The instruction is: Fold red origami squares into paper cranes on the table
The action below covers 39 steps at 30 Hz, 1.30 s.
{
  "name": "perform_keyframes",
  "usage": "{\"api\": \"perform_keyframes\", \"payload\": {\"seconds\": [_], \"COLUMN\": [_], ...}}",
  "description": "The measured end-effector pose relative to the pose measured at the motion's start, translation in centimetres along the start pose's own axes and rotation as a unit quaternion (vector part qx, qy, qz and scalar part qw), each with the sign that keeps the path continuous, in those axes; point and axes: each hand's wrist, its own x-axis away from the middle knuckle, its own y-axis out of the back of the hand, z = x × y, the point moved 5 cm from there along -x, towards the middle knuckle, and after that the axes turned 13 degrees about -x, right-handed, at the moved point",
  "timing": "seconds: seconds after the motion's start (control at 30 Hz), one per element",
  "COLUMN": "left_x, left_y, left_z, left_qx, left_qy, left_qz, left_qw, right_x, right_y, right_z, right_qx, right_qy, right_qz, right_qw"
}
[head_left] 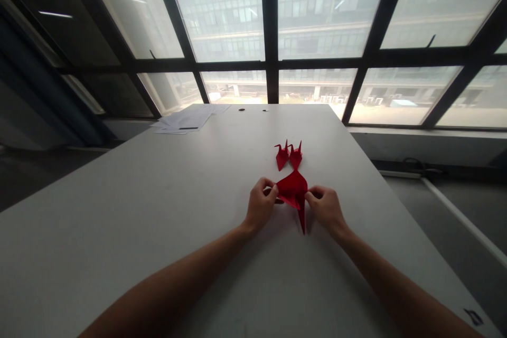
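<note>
As left hand [261, 204] and right hand [327, 209] pinch, red paper [293, 189] lies between.

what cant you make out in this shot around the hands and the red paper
Head view: the fingertips of the left hand and right hand cover the side corners of the red paper, hiding the folds there.
Head view: the two small red folded figures behind it, too small for fold detail.
Head view: print on the white sheets, too small to read.
</note>
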Motion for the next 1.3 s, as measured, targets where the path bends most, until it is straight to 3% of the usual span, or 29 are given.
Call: {"api": "perform_keyframes", "payload": {"seconds": [0.2, 0.43, 0.73, 0.87, 1.07, 1.23, 1.3], "left_x": [0.4, 0.1, 0.2, 0.2, 0.1, 0.0, -0.2], "left_y": [-0.2, -0.3, -0.3, -0.4, -0.8, -1.3, -1.3], "left_z": [-0.3, 0.0, 0.1, 0.2, 0.5, 1.1, 1.3], "left_qx": [-0.040, -0.036, -0.092, -0.114, -0.129, -0.089, -0.042], "left_qy": [-0.030, -0.021, -0.047, -0.048, -0.055, -0.043, -0.020], "left_qz": [0.001, 0.014, 0.013, 0.011, 0.037, 0.094, 0.113], "left_qw": [0.999, 0.999, 0.995, 0.992, 0.990, 0.991, 0.993], "right_x": [1.3, 1.1, -0.4, -1.4, -3.0, -3.2, -3.1], "right_y": [0.3, 1.6, 3.5, 3.9, 4.9, 5.8, 5.6], "right_z": [2.2, 4.2, 5.3, 5.3, 5.3, 5.3, 5.2], "right_qx": [0.165, 0.153, 0.225, 0.216, 0.159, 0.078, 0.038], "right_qy": [0.094, 0.136, 0.081, 0.040, -0.032, -0.146, -0.157], "right_qz": [-0.064, -0.093, -0.073, -0.001, 0.119, 0.150, 0.158], "right_qw": [0.980, 0.974, 0.968, 0.975, 0.980, 0.975, 0.974]}}
